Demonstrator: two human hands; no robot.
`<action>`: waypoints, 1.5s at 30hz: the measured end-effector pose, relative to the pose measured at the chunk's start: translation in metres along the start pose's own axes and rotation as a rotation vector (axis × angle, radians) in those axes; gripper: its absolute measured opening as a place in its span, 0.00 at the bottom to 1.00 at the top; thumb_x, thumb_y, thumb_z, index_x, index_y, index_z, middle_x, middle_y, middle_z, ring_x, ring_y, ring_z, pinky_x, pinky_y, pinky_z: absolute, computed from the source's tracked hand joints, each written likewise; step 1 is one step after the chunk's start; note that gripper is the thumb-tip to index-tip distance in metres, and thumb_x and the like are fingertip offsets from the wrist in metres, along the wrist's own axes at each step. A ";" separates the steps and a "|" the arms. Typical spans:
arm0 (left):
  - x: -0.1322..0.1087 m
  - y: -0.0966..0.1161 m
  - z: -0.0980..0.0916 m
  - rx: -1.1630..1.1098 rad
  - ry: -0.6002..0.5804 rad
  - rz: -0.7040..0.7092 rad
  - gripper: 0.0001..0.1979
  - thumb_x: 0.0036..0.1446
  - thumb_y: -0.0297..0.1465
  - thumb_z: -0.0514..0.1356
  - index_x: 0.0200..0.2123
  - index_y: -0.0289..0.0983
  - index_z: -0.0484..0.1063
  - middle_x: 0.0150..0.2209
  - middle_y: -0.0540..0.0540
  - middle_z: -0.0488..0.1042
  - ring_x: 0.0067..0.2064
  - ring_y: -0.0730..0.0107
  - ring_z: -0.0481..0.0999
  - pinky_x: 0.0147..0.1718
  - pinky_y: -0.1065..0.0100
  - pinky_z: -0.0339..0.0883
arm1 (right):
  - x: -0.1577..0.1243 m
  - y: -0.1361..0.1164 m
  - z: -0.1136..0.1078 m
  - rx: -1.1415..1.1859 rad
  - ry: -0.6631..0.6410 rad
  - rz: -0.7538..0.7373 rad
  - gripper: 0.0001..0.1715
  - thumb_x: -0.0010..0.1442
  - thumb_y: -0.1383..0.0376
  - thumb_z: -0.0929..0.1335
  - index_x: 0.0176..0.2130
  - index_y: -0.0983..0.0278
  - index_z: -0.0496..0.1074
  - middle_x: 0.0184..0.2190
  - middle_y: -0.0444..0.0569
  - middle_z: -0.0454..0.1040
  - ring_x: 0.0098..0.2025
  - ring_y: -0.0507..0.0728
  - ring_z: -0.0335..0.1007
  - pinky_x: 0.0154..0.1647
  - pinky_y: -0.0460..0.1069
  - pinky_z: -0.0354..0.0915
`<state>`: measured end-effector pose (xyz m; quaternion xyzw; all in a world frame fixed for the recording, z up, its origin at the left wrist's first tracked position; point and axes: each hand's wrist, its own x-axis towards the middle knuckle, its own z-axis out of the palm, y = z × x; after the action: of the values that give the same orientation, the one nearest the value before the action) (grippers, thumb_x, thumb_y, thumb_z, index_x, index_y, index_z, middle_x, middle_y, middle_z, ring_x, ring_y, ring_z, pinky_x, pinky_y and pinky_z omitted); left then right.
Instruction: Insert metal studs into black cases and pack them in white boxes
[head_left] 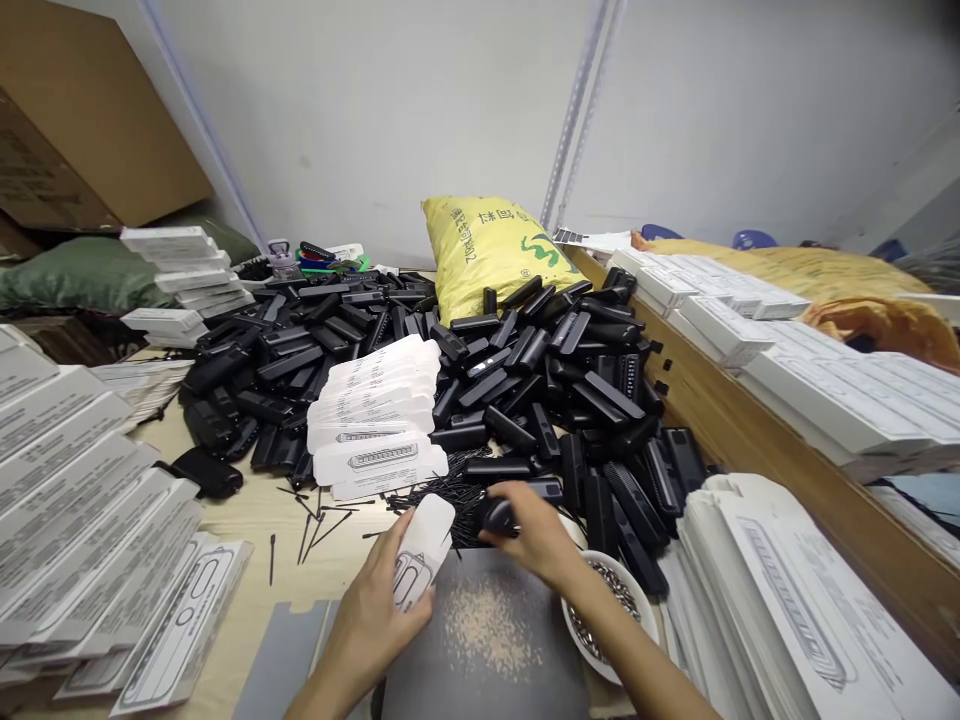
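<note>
My left hand point(379, 605) grips a small white carton point(429, 530) with a line drawing printed on its face. The carton is tilted, its rounded flap end pointing up. To its right, my right hand point(536, 535) has its fingers closed round a black plastic piece point(497, 515) with a rounded end; the rest of that piece is hidden. Both hands are over the near edge of a pile of small black sticks point(442, 495). Below them lies a dark grey board point(480, 690) strewn with tan crumbs point(491, 630).
A large heap of black comb-like devices point(517, 350) spreads behind. Flat white cartons point(379, 420) lie fanned before it. Filled boxes point(90, 560) stack at left, more cartons point(795, 590) at right. A white bowl point(651, 622) holds small metal parts. A yellow sack point(487, 250) stands behind.
</note>
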<state>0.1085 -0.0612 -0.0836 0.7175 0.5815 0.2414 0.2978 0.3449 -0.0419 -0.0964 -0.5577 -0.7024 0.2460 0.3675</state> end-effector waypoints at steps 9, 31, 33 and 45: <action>0.011 0.029 0.024 0.144 0.048 0.219 0.39 0.47 0.27 0.56 0.64 0.39 0.53 0.54 0.39 0.69 0.53 0.53 0.71 0.48 0.56 0.70 | 0.004 -0.039 0.003 0.287 0.199 0.184 0.13 0.60 0.55 0.66 0.39 0.61 0.70 0.30 0.44 0.74 0.32 0.54 0.70 0.33 0.47 0.64; 0.012 0.036 0.053 -0.410 0.193 0.053 0.38 0.51 0.31 0.60 0.64 0.40 0.48 0.60 0.37 0.62 0.60 0.53 0.64 0.57 0.54 0.61 | 0.016 -0.007 0.008 0.388 0.360 0.327 0.06 0.61 0.62 0.64 0.37 0.63 0.67 0.27 0.45 0.70 0.29 0.55 0.69 0.34 0.52 0.66; 0.012 0.036 0.057 -0.398 0.208 0.086 0.37 0.52 0.30 0.60 0.63 0.40 0.47 0.61 0.36 0.61 0.61 0.54 0.63 0.56 0.55 0.61 | 0.007 -0.028 -0.006 0.748 0.468 0.266 0.17 0.59 0.59 0.67 0.47 0.58 0.61 0.29 0.41 0.71 0.28 0.54 0.71 0.33 0.50 0.68; 0.007 0.037 0.053 -0.325 0.108 0.170 0.14 0.49 0.27 0.58 0.40 0.39 0.59 0.44 0.42 0.70 0.42 0.62 0.75 0.38 0.63 0.69 | -0.007 -0.049 0.021 0.474 0.306 0.150 0.16 0.58 0.63 0.68 0.46 0.62 0.67 0.36 0.47 0.71 0.36 0.55 0.70 0.36 0.48 0.67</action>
<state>0.1723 -0.0673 -0.0949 0.6926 0.4874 0.3944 0.3567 0.2992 -0.0601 -0.0740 -0.5372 -0.5184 0.3428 0.5702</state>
